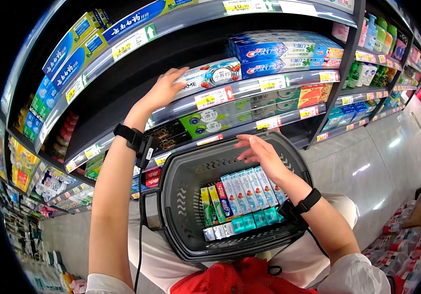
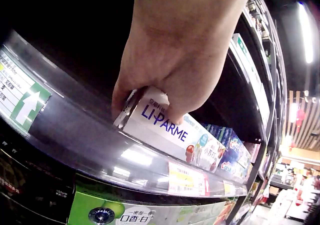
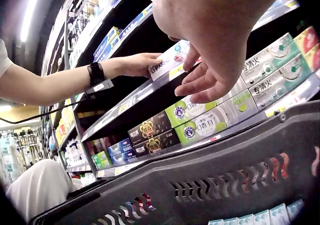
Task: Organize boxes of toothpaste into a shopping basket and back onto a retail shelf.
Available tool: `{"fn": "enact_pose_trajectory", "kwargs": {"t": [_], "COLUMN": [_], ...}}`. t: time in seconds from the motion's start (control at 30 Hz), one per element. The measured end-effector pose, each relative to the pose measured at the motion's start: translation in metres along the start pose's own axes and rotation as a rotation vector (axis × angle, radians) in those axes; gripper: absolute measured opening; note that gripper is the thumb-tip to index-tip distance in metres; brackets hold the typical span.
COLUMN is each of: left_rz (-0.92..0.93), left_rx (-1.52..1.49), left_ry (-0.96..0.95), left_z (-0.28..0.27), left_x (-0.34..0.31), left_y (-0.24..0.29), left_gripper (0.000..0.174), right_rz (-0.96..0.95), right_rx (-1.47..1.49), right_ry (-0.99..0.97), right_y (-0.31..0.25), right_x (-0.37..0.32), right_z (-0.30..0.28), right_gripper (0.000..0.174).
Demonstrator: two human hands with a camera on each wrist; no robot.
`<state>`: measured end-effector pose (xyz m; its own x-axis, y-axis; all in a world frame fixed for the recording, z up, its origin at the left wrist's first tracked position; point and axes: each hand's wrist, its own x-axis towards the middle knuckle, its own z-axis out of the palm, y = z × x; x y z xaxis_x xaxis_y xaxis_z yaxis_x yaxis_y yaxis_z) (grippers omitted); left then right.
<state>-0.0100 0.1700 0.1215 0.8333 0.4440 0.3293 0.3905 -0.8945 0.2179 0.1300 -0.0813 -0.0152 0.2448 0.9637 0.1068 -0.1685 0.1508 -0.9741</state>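
Note:
On the shelf lies a white LIPARME toothpaste box (image 1: 209,78), left of the blue Crest boxes (image 1: 279,51). My left hand (image 1: 160,92) grips its left end; in the left wrist view the thumb and fingers (image 2: 120,97) pinch that end of the box (image 2: 165,127). My right hand (image 1: 264,156) is above the grey basket (image 1: 171,196), fingers spread and slightly bent, holding nothing. In the right wrist view the right hand (image 3: 215,70) hangs in front of the shelf. Upright blue-white boxes (image 1: 245,191) and teal boxes (image 1: 254,220) stand in the basket.
Green and black toothpaste boxes (image 1: 210,120) fill the shelf below. Yellow-blue boxes (image 1: 78,49) stand on the upper left. Price tags line the shelf edge (image 1: 249,88). Bottles (image 1: 379,34) stand on shelves at the right, beside the tiled floor (image 1: 367,157).

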Motion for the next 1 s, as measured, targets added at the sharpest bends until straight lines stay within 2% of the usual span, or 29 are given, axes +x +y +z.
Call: {"fn": "enact_pose_trajectory", "kwargs": {"t": [0.13, 0.2, 0.23, 0.27, 0.33, 0.37, 0.4, 0.43, 0.47, 0.5, 0.53, 0.57, 0.6, 0.63, 0.67, 0.73, 0.77, 0.8, 0.83, 0.87, 0.9, 0.93, 0.97, 1.0], "left_rz": [0.038, 0.195, 0.258, 0.302, 0.390, 0.570, 0.636, 0.647, 0.571, 0.604, 0.632, 0.594, 0.581, 0.524, 0.540, 0.266, 0.265, 0.238, 0.211, 0.210, 0.301, 0.396, 0.395, 0.434], "left_rx": [0.029, 0.328, 0.470, 0.566, 0.559, 0.275, 0.234, 0.213, 0.149, 0.099, 0.047, 0.110, 0.135, 0.161, 0.134, 0.470, 0.469, 0.455, 0.448, 0.447, 0.444, 0.442, 0.442, 0.475], "left_ry": [0.015, 0.252, 0.417, 0.543, 0.606, 0.540, 0.367, 0.378, -0.042, -0.133, -0.122, -0.348, -0.403, -0.528, -0.539, -0.532, -0.534, -0.529, -0.541, -0.542, -0.594, -0.650, -0.651, -0.633], "left_z": [0.001, 0.016, 0.007, 0.025, 0.033, 0.064, 0.085, 0.084, 0.140, 0.172, 0.174, 0.234, 0.265, 0.267, 0.294, 0.339, 0.338, 0.339, 0.338, 0.335, 0.330, 0.329, 0.330, 0.335], "left_x": [0.003, -0.001, -0.003, -0.014, -0.019, -0.037, -0.049, -0.048, -0.081, -0.095, -0.095, -0.121, -0.133, -0.135, -0.146, -0.183, -0.189, -0.192, -0.198, -0.205, -0.211, -0.214, -0.217, -0.219], "left_y": [-0.005, -0.007, 0.004, 0.022, 0.041, 0.061, 0.080, 0.084, 0.100, 0.101, 0.098, 0.085, 0.072, 0.069, 0.064, 0.030, 0.027, 0.024, 0.020, 0.016, 0.011, 0.006, 0.004, 0.002], "left_gripper": [0.041, 0.039, 0.037, 0.036, 0.030, 0.026, 0.023, 0.023, 0.023, 0.019, 0.017, 0.017, 0.017, 0.023, 0.023, 0.037, 0.037, 0.045, 0.052, 0.052, 0.056, 0.060, 0.060, 0.053], "right_rz": [-0.005, -0.052, -0.087, -0.061, -0.104, -0.219, -0.233, -0.269, -0.282, -0.301, -0.331, -0.386, -0.402, -0.415, -0.412, -0.427, -0.307, -0.185, -0.174, -0.272, -0.368, -0.367, -0.338, -0.311], "right_rx": [-0.015, 0.002, 0.013, 0.021, 0.020, 0.034, 0.083, 0.110, 0.139, 0.147, 0.157, 0.149, 0.181, 0.192, 0.190, 0.221, 0.289, 0.360, 0.381, 0.377, 0.381, 0.394, 0.414, 0.432], "right_ry": [0.016, 0.084, 0.098, 0.132, 0.167, 0.191, 0.250, 0.267, 0.301, 0.345, 0.380, 0.437, 0.475, 0.480, 0.508, 0.505, 0.539, 0.575, 0.583, 0.578, 0.573, 0.578, 0.585, 0.596], "right_y": [-0.001, 0.002, -0.012, -0.014, -0.022, -0.033, -0.039, -0.050, -0.052, -0.051, -0.054, -0.062, -0.063, -0.069, -0.069, -0.072, -0.082, -0.086, -0.081, -0.081, -0.081, -0.080, -0.085, -0.088], "right_x": [0.010, 0.007, 0.017, 0.006, 0.007, 0.008, 0.007, 0.009, 0.006, 0.005, 0.007, 0.006, 0.006, 0.008, 0.004, 0.003, -0.003, -0.005, -0.003, -0.001, 0.002, 0.005, 0.007, 0.008], "right_z": [-0.002, -0.012, -0.012, -0.018, -0.022, -0.034, -0.037, -0.036, -0.043, -0.048, -0.045, -0.051, -0.055, -0.047, -0.055, -0.062, -0.056, -0.055, -0.060, -0.058, -0.058, -0.062, -0.062, -0.063], "right_gripper": [0.042, 0.041, 0.045, 0.048, 0.047, 0.045, 0.043, 0.043, 0.043, 0.040, 0.039, 0.037, 0.035, 0.034, 0.034, 0.037, 0.034, 0.032, 0.032, 0.033, 0.034, 0.034, 0.033, 0.033]}}
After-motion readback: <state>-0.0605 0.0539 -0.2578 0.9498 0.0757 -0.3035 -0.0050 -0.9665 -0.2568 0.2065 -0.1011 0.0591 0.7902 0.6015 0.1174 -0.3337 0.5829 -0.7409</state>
